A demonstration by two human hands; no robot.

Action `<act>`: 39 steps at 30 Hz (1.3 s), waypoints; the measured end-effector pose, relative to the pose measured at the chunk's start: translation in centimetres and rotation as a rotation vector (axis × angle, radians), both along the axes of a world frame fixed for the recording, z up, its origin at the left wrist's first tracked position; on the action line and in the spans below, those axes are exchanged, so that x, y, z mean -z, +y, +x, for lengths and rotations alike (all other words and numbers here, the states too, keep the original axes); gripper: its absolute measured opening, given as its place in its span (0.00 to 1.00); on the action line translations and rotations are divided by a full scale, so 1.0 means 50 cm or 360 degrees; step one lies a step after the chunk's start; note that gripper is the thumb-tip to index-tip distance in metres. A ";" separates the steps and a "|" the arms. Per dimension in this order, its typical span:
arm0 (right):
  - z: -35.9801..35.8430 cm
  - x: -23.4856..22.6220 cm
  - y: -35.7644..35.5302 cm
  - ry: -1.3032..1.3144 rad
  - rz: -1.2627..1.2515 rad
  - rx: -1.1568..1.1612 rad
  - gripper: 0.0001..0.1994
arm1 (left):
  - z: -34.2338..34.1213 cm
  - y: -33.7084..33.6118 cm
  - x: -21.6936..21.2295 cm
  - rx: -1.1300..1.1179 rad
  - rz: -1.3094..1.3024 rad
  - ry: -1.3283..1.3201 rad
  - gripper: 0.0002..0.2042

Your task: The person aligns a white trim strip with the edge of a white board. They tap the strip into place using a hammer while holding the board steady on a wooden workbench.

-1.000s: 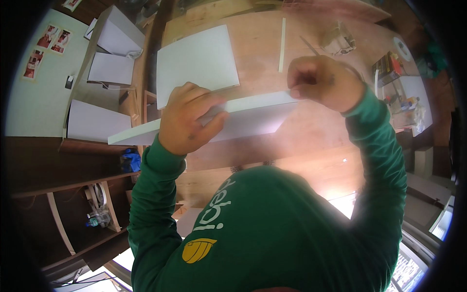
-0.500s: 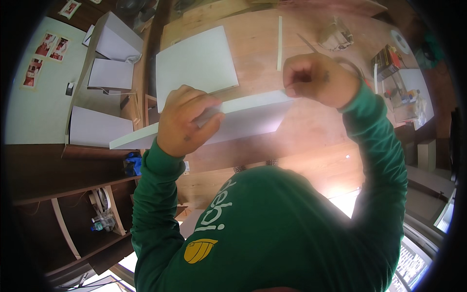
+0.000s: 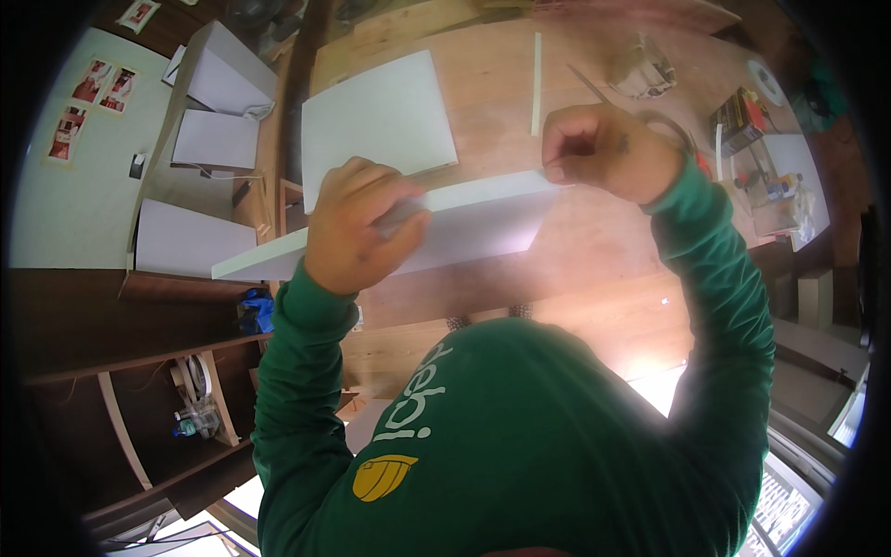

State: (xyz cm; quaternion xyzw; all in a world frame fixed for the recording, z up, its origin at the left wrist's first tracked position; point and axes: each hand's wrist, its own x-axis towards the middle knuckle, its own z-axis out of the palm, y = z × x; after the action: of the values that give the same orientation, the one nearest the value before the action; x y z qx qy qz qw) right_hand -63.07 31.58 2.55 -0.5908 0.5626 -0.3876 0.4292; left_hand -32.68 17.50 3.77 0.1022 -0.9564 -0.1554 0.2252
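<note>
A white panel [image 3: 469, 227] stands on edge in front of me, slanting from lower left to upper right, its narrow white edge facing up. My left hand [image 3: 362, 223] is closed over this top edge, fingers on the far side and thumb on the near side. Something greyish shows in shadow between thumb and fingers; I cannot make it out. At the panel's right end, my right hand [image 3: 608, 153] has curled fingers, with thumb and forefinger pinched at the corner of the edge. A second white panel [image 3: 376, 116] lies flat just beyond.
The wooden table [image 3: 492, 93] carries a narrow pale strip [image 3: 535, 84], a thin dark tool [image 3: 587, 82] and a crumpled brown bag [image 3: 643, 70]. At right are a dark box [image 3: 740, 121], a tape roll [image 3: 764, 82] and small bottles [image 3: 780, 186]. A shelf unit with white boards [image 3: 190, 241] stands at left.
The whole view has shifted by a small amount. Both hands keep nearly the same places on the panel, the left a touch farther away.
</note>
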 end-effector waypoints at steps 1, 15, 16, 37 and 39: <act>0.000 0.004 0.000 -0.0016 -0.0001 0.0008 0.04 | -0.009 0.006 -0.002 0.0002 0.0013 -0.0006 0.13; -0.026 0.013 0.046 0.0160 -0.0311 -0.0033 0.13 | -0.159 0.065 0.046 0.0104 0.0049 0.0272 0.08; -0.028 0.017 0.048 0.0205 -0.0391 -0.0034 0.13 | -0.161 0.070 0.043 0.0094 0.0067 0.0253 0.08; 0.020 0.053 0.052 0.0055 -0.0570 0.0162 0.08 | -0.162 0.084 0.023 0.0026 0.0062 0.0103 0.10; 0.019 0.054 0.049 0.0105 -0.0574 0.0159 0.08 | -0.162 0.092 0.015 0.0010 0.0098 0.0082 0.10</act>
State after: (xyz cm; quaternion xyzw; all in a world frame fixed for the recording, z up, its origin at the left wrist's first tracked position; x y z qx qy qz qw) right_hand -62.12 34.02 -0.14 -0.6419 0.5264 -0.4833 0.2781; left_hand -40.76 22.10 3.00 0.1020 -0.9453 -0.1882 0.2460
